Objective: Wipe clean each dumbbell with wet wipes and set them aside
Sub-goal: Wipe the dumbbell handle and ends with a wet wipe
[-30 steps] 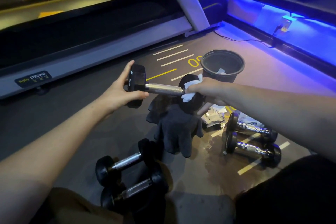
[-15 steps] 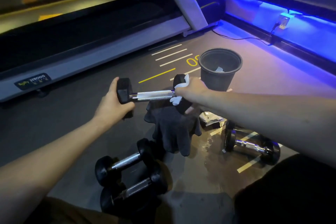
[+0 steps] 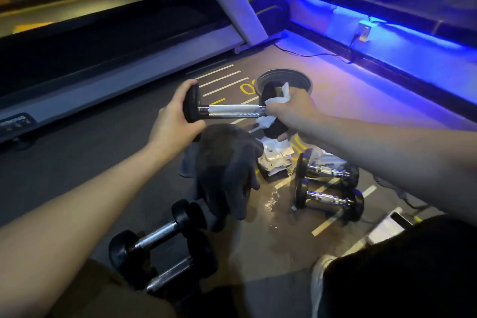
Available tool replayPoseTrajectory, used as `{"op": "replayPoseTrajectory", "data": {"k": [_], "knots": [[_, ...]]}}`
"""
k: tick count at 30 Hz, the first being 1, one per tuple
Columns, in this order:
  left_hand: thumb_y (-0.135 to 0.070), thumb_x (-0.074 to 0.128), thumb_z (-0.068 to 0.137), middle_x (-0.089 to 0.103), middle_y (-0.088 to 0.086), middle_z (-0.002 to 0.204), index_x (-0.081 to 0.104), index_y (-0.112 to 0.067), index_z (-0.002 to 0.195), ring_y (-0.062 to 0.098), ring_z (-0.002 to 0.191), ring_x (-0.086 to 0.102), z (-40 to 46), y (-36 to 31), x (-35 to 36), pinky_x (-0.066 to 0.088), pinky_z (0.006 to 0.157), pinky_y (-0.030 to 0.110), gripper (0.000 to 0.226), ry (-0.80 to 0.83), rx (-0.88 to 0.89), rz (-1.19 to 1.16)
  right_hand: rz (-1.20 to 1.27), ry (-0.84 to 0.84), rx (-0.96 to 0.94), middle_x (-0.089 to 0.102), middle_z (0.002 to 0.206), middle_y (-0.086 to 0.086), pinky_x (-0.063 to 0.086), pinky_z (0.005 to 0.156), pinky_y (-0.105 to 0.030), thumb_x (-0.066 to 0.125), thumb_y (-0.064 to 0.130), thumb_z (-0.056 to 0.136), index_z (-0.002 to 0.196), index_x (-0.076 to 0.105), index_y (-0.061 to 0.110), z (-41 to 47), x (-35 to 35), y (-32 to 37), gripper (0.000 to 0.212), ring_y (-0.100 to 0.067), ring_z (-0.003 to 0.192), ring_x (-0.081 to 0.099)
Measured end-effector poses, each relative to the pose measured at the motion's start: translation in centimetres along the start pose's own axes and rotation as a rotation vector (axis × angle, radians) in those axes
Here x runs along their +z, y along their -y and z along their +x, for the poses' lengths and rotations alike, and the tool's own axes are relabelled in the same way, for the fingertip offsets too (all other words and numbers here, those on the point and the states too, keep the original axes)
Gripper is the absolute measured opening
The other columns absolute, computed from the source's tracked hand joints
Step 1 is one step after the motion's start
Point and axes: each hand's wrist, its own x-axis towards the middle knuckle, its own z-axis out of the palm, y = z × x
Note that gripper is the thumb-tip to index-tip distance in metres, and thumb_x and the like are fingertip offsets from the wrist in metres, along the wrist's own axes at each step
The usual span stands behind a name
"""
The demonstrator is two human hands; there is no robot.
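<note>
Nearest, at bottom left: two dumbbells lying side by side on the floor, heads dull, apparently waiting their turn or already done; impossible to say which from here. Just beyond, a dark cloth heaped on the floor under the work, perhaps kept close for drying. To the right, a second pair lying parallel beside a wet patch with shiny bars, probably the set-aside ones. Between cloth and that pair, a white wipes pack, within easy reach of either hand.

Above all this, held in the air and roughly level: the dumbbell being cleaned. Left hand wrapped around the left head, thumb on top and fingers curled under, clearly to steady the weight and leave the bar bare. Right hand closed around a white wipe, pressing it against the right head where bar meets rubber; wipe bunched and poking out above and below the fingers. Likely step: scrubbing that head, with the left head not yet reachable under the grip. Swapping ends probably needed before setting down.

Farther back, right behind the right hand: a dark bin, partly hidden, well placed for dropping spent wipes. Beyond, a treadmill frame on the left and a blue-lit ledge on the right.
</note>
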Motion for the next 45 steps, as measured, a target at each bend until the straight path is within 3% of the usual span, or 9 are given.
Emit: {"op": "replayPoseTrajectory", "data": {"k": [6, 10, 13, 17, 22, 26, 31, 35, 45], "knots": [[-0.001, 0.072, 0.074, 0.063, -0.006, 0.11, 0.044, -0.028, 0.144, 0.011, 0.09, 0.061, 1.0, -4.8, 7.7, 0.045, 0.071, 0.011, 0.08, 0.117, 0.104, -0.13, -0.059, -0.149, 0.044, 0.072, 0.083, -0.014, 0.056, 0.044, -0.051, 0.067, 0.022, 0.066, 0.094, 0.062, 0.01, -1.0, -7.7, -3.9, 0.03, -0.034, 0.056, 0.071], [-0.009, 0.07, 0.065, 0.065, -0.008, 0.118, 0.044, -0.035, 0.14, 0.018, 0.097, 0.068, 1.0, -6.6, 13.2, 0.055, 0.083, 0.028, 0.084, 0.25, 0.12, -0.226, -0.063, -0.205, 0.116, 0.068, 0.08, -0.021, 0.055, 0.044, -0.058, 0.07, 0.022, 0.065, 0.086, 0.056, 0.009, -1.9, -12.0, -7.5, 0.028, -0.04, 0.056, 0.069], [-0.008, 0.068, 0.065, 0.066, -0.007, 0.118, 0.043, -0.036, 0.14, 0.016, 0.088, 0.069, 0.8, -7.7, 17.0, 0.056, 0.079, 0.025, 0.084, 0.333, 0.106, -0.266, -0.066, -0.249, 0.189, 0.061, 0.073, -0.022, 0.053, 0.044, -0.061, 0.069, 0.023, 0.06, 0.08, 0.052, 0.014, -2.0, -14.5, -10.4, 0.028, -0.048, 0.059, 0.068], [-0.02, 0.071, 0.061, 0.066, -0.005, 0.115, 0.044, -0.034, 0.139, 0.02, 0.103, 0.066, 0.3, -8.0, 22.0, 0.054, 0.091, 0.032, 0.084, 0.391, 0.099, -0.282, -0.082, -0.288, 0.264, 0.055, 0.065, -0.019, 0.049, 0.044, -0.043, 0.071, 0.018, 0.064, 0.077, 0.048, 0.016, -1.9, -16.6, -13.7, 0.026, -0.036, 0.048, 0.062], [0.003, 0.072, 0.072, 0.063, -0.004, 0.115, 0.045, -0.021, 0.144, 0.012, 0.102, 0.062, 0.0, -6.6, 26.4, 0.04, 0.076, -0.001, 0.08, 0.427, 0.065, -0.277, -0.182, -0.302, 0.354, 0.048, 0.063, -0.005, 0.033, 0.035, -0.02, 0.074, 0.012, 0.074, 0.071, 0.056, 0.009, -0.6, -17.2, -17.0, 0.019, -0.021, 0.054, 0.044], [0.002, 0.073, 0.075, 0.054, -0.008, 0.115, 0.045, -0.018, 0.144, 0.001, 0.102, 0.049, 0.6, -5.0, 27.7, 0.028, 0.075, -0.008, 0.077, 0.453, 0.044, -0.222, -0.093, -0.262, 0.404, 0.053, 0.058, -0.005, 0.036, 0.031, -0.017, 0.066, 0.0, 0.076, 0.067, 0.055, 0.01, 0.2, -16.3, -18.1, 0.018, -0.011, 0.035, 0.046], [-0.001, 0.074, 0.074, 0.055, -0.012, 0.122, 0.043, -0.025, 0.143, 0.006, 0.114, 0.054, 1.9, -2.4, 28.9, 0.031, 0.08, -0.005, 0.08, 0.508, 0.02, -0.176, -0.053, -0.192, 0.423, 0.071, 0.064, -0.01, 0.056, 0.042, -0.033, 0.059, 0.001, 0.082, 0.091, 0.066, 0.005, 1.5, -14.6, -19.1, 0.012, -0.018, 0.047, 0.066], [-0.003, 0.073, 0.074, 0.054, -0.011, 0.125, 0.042, -0.027, 0.144, 0.012, 0.117, 0.054, 2.2, -1.2, 29.9, 0.041, 0.091, 0.018, 0.08, 0.563, 0.002, -0.155, -0.082, -0.165, 0.502, 0.073, 0.072, -0.013, 0.061, 0.056, -0.039, 0.062, 0.009, 0.086, 0.092, 0.065, 0.009, 2.5, -13.7, -20.4, 0.007, -0.022, 0.059, 0.071], [-0.006, 0.072, 0.075, 0.06, -0.006, 0.131, 0.041, -0.03, 0.145, 0.015, 0.114, 0.058, 1.8, -1.1, 33.1, 0.048, 0.089, 0.026, 0.08, 0.622, -0.077, -0.171, -0.213, -0.144, 0.589, 0.057, 0.038, 0.008, 0.037, 0.033, -0.012, 0.058, 0.004, 0.09, 0.077, 0.061, 0.006, 3.3, -14.5, -22.9, 0.014, 0.0, 0.03, 0.052]]}}
